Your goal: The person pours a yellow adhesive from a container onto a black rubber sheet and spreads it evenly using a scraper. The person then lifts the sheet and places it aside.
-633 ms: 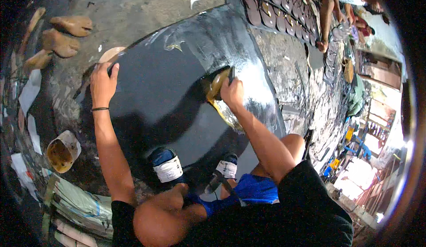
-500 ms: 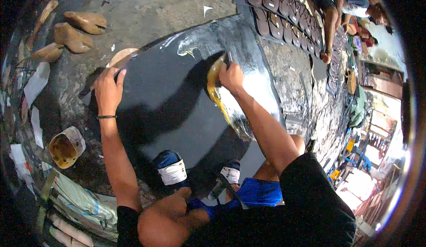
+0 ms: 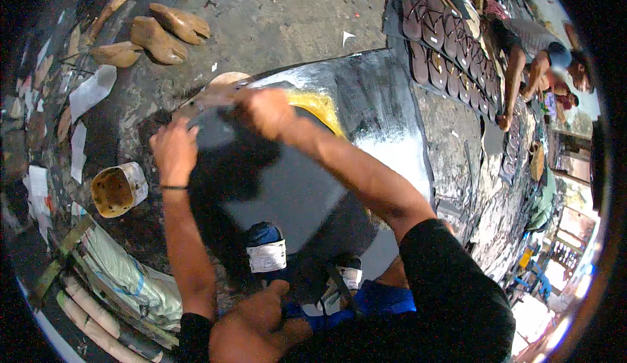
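Note:
A large black sheet [image 3: 287, 196] lies on the floor, with wet whitish shine over its right part. Thick yellow glue-like paste [image 3: 317, 105] forms a curved band near its far edge. At the sheet's left edge, my left hand [image 3: 175, 154] is closed with bent fingers and grips the border. My right hand [image 3: 264, 111] is closed like a fist over the far left of the sheet, beside the paste. Motion smears it, and what it holds is hidden. A round tan piece [image 3: 232, 79] shows just past the sheet's far left edge.
A tub with brown residue [image 3: 121, 190] stands left of the sheet. Wooden shoe lasts [image 3: 157, 40] lie at the far left. Rows of brown sandals [image 3: 450, 56] and another person [image 3: 532, 56] are at the far right. My feet rest at the sheet's near edge.
My right hand has swept left across the sheet, and the yellow paste now lies along the far edge. My left hand stays at the left border. The whole view has shifted slightly.

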Available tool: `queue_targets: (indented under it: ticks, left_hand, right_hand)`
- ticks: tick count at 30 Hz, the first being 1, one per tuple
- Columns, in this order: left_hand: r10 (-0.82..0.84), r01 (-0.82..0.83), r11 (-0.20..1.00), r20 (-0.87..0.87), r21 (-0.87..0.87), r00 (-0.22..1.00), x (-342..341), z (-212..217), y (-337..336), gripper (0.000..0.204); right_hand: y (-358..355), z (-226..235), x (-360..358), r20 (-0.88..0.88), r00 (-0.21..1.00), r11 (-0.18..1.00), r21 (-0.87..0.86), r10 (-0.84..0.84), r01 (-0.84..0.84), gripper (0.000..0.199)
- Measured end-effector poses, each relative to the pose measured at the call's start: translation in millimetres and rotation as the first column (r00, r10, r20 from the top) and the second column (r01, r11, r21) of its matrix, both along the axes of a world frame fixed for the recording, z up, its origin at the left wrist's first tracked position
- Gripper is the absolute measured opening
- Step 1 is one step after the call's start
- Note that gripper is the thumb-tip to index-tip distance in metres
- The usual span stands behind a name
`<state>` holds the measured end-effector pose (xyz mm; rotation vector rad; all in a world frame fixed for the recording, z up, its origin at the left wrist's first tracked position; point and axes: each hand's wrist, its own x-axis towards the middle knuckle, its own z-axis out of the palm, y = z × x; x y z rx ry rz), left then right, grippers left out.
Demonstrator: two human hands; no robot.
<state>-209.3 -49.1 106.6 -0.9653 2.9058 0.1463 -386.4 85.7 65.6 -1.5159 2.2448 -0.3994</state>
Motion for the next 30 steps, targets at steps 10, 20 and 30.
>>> queue_targets:
  ticks: [10, 20, 30]
  left_hand:
    - [0.736, -0.315, 0.432, -0.129, 0.845, 0.664, 69, -68, -45, 0.046]
    - [0.816, -0.050, 0.344, -0.272, 0.938, 0.510, 66, -79, -24, 0.044]
    - [0.847, -0.276, 0.367, -0.196, 0.888, 0.495, 102, -95, -8, 0.043]
  right_hand:
    - [117, -30, -76, -0.199, 0.836, 0.847, 0.046, -0.511, 0.529, 0.026]
    - [-48, -32, 7, 0.054, 0.987, 0.984, 0.107, -0.151, 0.144, 0.038]
    - [14, -20, -8, -0.049, 0.949, 0.950, 0.015, -0.310, 0.311, 0.028]
